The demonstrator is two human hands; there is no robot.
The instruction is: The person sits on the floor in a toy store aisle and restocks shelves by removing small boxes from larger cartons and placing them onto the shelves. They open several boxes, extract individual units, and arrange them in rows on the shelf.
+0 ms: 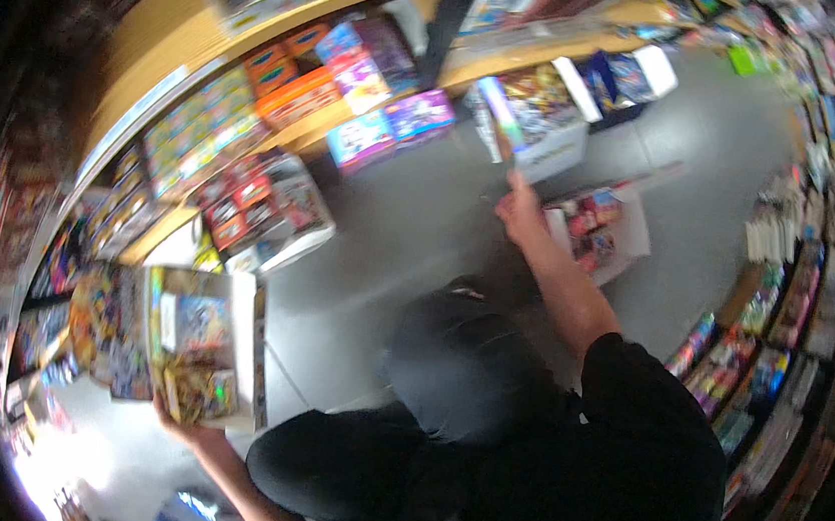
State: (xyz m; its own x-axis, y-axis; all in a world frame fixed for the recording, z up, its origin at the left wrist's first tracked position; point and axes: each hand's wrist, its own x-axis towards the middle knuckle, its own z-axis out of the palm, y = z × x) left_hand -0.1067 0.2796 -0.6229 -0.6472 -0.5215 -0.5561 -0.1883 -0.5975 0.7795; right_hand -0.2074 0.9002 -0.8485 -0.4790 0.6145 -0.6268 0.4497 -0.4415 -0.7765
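My left hand (183, 422) is at the near edge of an open carton (242, 342) on the left, its fingertips beside a gold-coloured package (197, 394). A package with a blue picture (200, 322) lies farther in. The fingers are partly hidden, so their grip is unclear. My right hand (521, 214) reaches forward, between an open white box of packets (556, 149) and a lower white box with red packages (627, 239). A thin, brightly coloured strip (503, 114) runs up from its blurred fingertips; whether the hand holds it cannot be told.
Wooden shelves (161, 25) with colourful boxes curve along the left and top. Purple and blue boxes (393, 126) jut from the lower shelf. An open box of red packages (272, 205) stands beside it. Racks of packaged goods (790, 304) line the right. Grey tiled floor (391, 220) lies between.
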